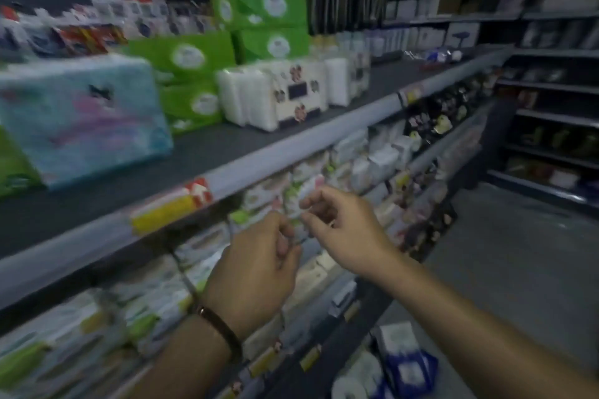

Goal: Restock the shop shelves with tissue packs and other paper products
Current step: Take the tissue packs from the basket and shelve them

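My left hand [259, 269], with a bracelet on its wrist, and my right hand [343, 230] meet in front of the second shelf. Between their fingertips is a small tissue pack [303, 196], white with green and pink print; both hands seem to pinch it, though motion blur hides the exact hold. Behind it, the second shelf is crowded with similar small tissue packs [353, 159]. On the top shelf [207, 152] stand a light-blue tissue bundle [84, 120], green tissue packs [194, 58] and a white multi-pack [275, 94].
Price strips with yellow and red labels [171, 207] run along the shelf edges. Blue and white packs [402, 363] lie low on the floor by the shelf unit. The grey aisle floor [505, 253] opens to the right, with more dark shelving [557, 91] beyond.
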`<action>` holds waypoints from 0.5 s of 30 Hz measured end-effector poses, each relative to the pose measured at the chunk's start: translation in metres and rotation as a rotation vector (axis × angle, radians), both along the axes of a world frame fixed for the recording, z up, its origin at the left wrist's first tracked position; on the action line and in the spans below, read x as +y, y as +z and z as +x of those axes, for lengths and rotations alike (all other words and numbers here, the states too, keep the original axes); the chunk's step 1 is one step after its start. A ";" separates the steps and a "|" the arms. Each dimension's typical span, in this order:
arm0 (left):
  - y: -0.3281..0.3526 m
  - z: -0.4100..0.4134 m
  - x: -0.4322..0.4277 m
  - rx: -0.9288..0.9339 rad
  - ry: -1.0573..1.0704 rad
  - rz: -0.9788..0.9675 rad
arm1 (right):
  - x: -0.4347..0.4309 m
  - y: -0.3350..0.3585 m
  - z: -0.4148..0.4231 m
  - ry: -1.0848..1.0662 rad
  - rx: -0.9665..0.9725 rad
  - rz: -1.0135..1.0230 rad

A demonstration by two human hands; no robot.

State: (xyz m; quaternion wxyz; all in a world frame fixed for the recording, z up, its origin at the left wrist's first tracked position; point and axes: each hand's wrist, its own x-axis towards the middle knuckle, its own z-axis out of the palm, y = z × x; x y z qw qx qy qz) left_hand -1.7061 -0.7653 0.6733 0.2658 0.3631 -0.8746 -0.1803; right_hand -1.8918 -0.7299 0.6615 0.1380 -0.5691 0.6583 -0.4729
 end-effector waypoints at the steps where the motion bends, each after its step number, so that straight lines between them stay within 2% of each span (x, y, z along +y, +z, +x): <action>1: -0.025 -0.011 0.002 -0.054 -0.020 0.044 | 0.011 -0.027 -0.012 -0.017 -0.019 0.052; 5: -0.153 -0.050 0.017 -0.285 -0.090 0.308 | 0.056 -0.169 -0.057 -0.117 -0.162 0.274; 10: -0.344 -0.077 0.047 -0.561 -0.171 0.525 | 0.133 -0.387 -0.090 -0.243 -0.352 0.626; 15: -0.541 -0.060 0.070 -0.722 -0.092 0.787 | 0.196 -0.557 -0.088 -0.275 -0.258 0.991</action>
